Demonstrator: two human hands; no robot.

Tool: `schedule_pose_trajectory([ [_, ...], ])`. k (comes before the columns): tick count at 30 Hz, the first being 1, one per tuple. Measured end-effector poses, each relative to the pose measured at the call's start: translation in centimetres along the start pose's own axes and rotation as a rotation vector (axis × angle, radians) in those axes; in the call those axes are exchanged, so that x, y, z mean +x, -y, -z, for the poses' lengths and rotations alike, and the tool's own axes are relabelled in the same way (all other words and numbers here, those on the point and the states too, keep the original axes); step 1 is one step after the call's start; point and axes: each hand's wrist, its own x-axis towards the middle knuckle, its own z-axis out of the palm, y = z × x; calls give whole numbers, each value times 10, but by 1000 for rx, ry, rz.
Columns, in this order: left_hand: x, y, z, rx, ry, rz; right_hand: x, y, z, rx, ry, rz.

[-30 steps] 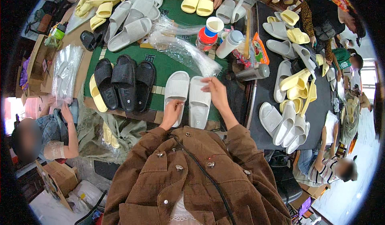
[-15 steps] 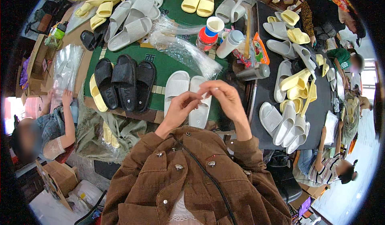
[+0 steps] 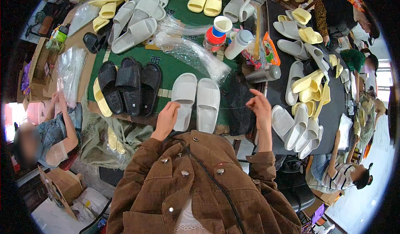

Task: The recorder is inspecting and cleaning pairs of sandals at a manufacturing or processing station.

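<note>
A pair of white slippers [image 3: 196,100] lies side by side at the near edge of a green table mat [image 3: 166,65]. My left hand [image 3: 166,118] rests on the heel of the left slipper of the pair, fingers curled over its edge. My right hand [image 3: 259,107] is lifted to the right of the pair, above a black mesh bag [image 3: 238,104]. Its fingers are loosely bent and the thumb and forefinger are close together. I cannot tell whether anything thin is pinched between them. My brown jacket fills the lower middle.
Black slippers [image 3: 129,84] and a yellow slipper [image 3: 99,98] lie left of the pair. Clear plastic bags [image 3: 191,52], cups [image 3: 221,25] and a white bottle [image 3: 239,42] stand behind. Grey slippers [image 3: 296,127] and yellow slippers [image 3: 310,88] pile at right. Other people sit at left [image 3: 46,134] and lower right [image 3: 346,175].
Half a second ago both hands met above the white pair. Now they have parted: the left dropped back to the left slipper's heel, the right swung out to the right.
</note>
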Motion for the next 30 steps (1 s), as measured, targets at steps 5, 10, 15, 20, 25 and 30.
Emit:
schedule_pose_trajectory([
  [5, -2, 12, -14, 89, 241, 25, 7, -65, -15, -136, 71, -159],
  [10, -23, 44, -34, 155, 394, -20, -1, -111, -44, -283, 253, -283],
  [15, -19, 38, -39, 235, 520, 33, -8, -133, -69, -446, 331, -273],
  [20, -10, 36, -52, 291, 325, -86, 0, -169, -73, -548, 382, -39],
  [25, 3, 37, -68, 298, 238, -139, -1, -178, -85, -842, 328, 239],
  [30, 15, 27, -80, 277, 387, 78, 20, -192, -99, -709, 300, 131],
])
